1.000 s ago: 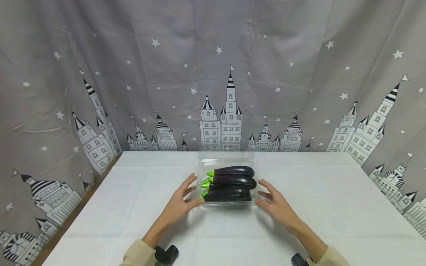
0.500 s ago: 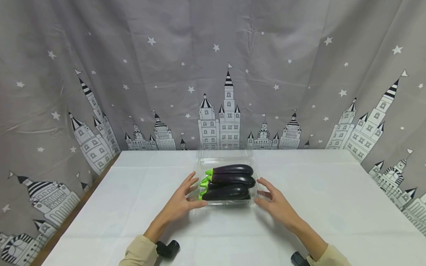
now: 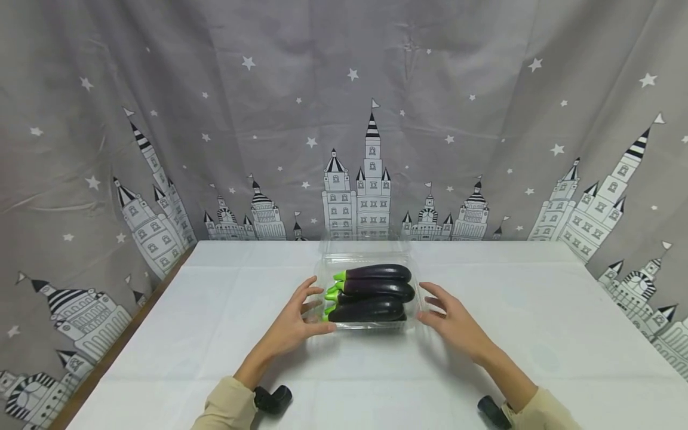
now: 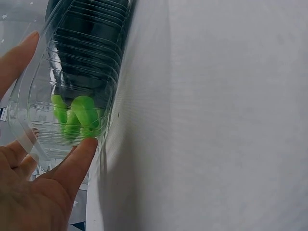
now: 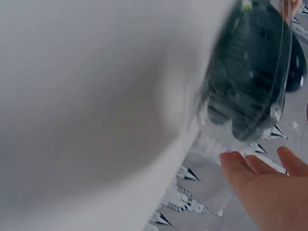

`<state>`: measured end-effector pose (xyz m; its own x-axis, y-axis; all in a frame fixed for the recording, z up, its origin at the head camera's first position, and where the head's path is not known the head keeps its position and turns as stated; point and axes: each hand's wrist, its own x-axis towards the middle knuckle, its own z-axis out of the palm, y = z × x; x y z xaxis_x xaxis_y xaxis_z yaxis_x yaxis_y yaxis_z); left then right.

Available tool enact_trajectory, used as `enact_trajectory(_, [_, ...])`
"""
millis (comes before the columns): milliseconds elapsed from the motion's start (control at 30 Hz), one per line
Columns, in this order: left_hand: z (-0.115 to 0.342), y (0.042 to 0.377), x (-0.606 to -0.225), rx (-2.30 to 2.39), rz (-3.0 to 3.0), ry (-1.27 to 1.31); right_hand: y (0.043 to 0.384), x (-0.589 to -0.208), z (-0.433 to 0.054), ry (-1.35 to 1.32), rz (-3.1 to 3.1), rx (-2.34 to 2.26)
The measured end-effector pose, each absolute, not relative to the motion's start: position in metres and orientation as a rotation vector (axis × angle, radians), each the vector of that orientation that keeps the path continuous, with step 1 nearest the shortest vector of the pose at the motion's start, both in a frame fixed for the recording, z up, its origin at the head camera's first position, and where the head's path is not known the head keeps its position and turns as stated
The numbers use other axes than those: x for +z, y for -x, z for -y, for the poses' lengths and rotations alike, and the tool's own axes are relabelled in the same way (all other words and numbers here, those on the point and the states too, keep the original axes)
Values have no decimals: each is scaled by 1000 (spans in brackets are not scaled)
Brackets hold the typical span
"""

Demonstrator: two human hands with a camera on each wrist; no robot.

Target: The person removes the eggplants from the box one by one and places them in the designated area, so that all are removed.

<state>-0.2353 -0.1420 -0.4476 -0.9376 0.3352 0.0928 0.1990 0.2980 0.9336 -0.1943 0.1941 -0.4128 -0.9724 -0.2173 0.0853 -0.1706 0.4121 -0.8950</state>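
A clear plastic box [image 3: 371, 326] sits on the white table with several dark eggplants [image 3: 376, 291] inside, their green stem ends [image 3: 331, 294] to the left. Its see-through lid [image 3: 365, 248] is raised at the back. My left hand [image 3: 292, 322] spreads around the front left corner. In the left wrist view, one fingertip [image 4: 89, 143] meets the end wall near the stems, and the thumb lies beside the rim. At the right end, my right hand [image 3: 454, 319] holds nothing; its fingers [image 5: 236, 166] stand just off the box in the right wrist view.
White cloth covers the table [image 3: 537, 310]. Behind it hangs a grey curtain [image 3: 457, 71] printed with castles and stars. Black wrist devices [image 3: 273, 399] sit at both sleeve cuffs. A brown edge [image 3: 129, 340] runs along the left side of the table.
My right hand has drawn slightly away from the box to the right. The left thumb has shifted a little rightward along the front corner. The box and eggplants stay in place.
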Motion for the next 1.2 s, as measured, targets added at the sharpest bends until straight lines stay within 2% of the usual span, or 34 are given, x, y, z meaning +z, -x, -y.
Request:
enact_trajectory(200, [141, 237, -448, 1729, -2425, -511, 210, -402, -197, 522, -2852, -1483])
enact_trajectory(667, [141, 235, -447, 1723, -2417, -514, 255, -375, -166, 637, -2890, -1396])
enact_trajectory(933, [141, 235, -445, 1719, -2421, -505, 278, -379, -158, 667, -2813, -1394])
enact_trajectory(1200, [142, 234, -448, 1691, -2449, -445, 282, -387, -155, 599, -2755, -1374])
